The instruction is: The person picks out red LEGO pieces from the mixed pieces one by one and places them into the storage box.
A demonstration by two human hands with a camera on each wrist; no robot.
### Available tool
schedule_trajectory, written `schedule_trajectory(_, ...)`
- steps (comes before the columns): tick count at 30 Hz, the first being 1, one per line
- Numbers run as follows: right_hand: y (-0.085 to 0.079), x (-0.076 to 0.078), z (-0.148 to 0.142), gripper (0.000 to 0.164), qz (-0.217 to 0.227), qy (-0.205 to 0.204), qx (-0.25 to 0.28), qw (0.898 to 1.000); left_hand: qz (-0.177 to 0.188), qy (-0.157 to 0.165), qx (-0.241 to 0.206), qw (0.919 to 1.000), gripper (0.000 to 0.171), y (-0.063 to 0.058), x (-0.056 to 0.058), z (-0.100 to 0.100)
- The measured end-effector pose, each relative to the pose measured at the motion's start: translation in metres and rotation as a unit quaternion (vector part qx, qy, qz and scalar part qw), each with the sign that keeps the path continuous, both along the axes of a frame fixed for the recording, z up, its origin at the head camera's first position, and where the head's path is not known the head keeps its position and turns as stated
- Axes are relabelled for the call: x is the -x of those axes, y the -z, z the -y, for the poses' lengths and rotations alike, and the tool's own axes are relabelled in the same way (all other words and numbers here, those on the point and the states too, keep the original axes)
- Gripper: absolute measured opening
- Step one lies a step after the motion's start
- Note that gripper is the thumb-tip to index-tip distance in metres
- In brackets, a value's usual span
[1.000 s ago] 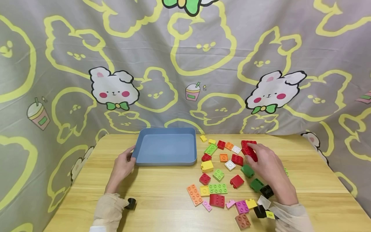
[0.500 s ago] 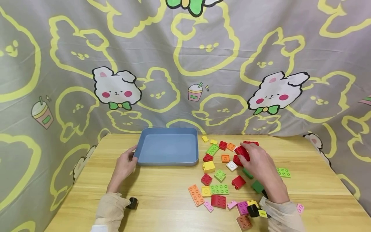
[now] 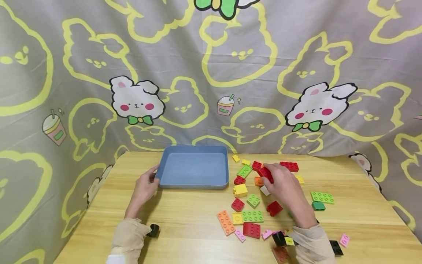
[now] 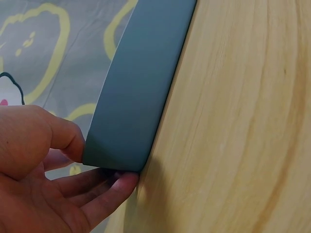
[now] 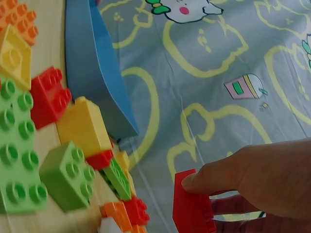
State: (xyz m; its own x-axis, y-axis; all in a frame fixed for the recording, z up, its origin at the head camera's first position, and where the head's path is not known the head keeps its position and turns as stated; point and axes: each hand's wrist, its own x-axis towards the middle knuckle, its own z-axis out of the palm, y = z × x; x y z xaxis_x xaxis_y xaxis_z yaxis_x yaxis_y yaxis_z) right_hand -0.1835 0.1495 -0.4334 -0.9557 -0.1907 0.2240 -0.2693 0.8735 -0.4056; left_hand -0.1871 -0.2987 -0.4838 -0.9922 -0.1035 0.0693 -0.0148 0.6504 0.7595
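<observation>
My left hand (image 3: 145, 187) grips the front left corner of the blue tray (image 3: 194, 186). In the left wrist view, the thumb lies at the tray's rim and the other fingers reach round its lower edge. Nothing lies inside the tray. My right hand (image 3: 285, 189) pinches a red toy building brick (image 5: 187, 204) between thumb and fingers, raised above the other bricks. Below it are an orange brick (image 3: 258, 181) and a white brick (image 3: 265, 190), both partly covered by the hand.
Several loose bricks lie right of the tray, among them a yellow brick (image 3: 240, 190), a light green plate (image 3: 252, 216) and a long red brick (image 3: 289, 166). Farther right lie another green plate (image 3: 322, 197) and a pink piece (image 3: 344, 239). A patterned curtain (image 3: 184, 73) hangs behind the table.
My right hand has moved left toward the tray, carrying the red brick away from the long red one, which stays behind. The left hand keeps its hold on the tray.
</observation>
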Motion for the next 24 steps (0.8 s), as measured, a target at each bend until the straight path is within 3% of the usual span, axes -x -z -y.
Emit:
schedule_trajectory(9, 0.0, 0.004, 0.02, 0.047, -0.02, -0.019, -0.013, 1.0, -0.007, 0.003, -0.008, 0.9999, 0.055, 0.001, 0.003, -0.003)
schedule_trajectory(18, 0.0, 0.01, 0.041, 0.047, -0.002, -0.048, -0.011, 0.999, 0.001, -0.005, -0.013, 0.9999, 0.055, 0.001, 0.001, -0.001)
schedule_trajectory(24, -0.004, 0.018, 0.061, 0.045, -0.018, -0.068, -0.037, 0.997, 0.005, -0.006, -0.013, 0.9999, 0.055, -0.001, 0.0, -0.002)
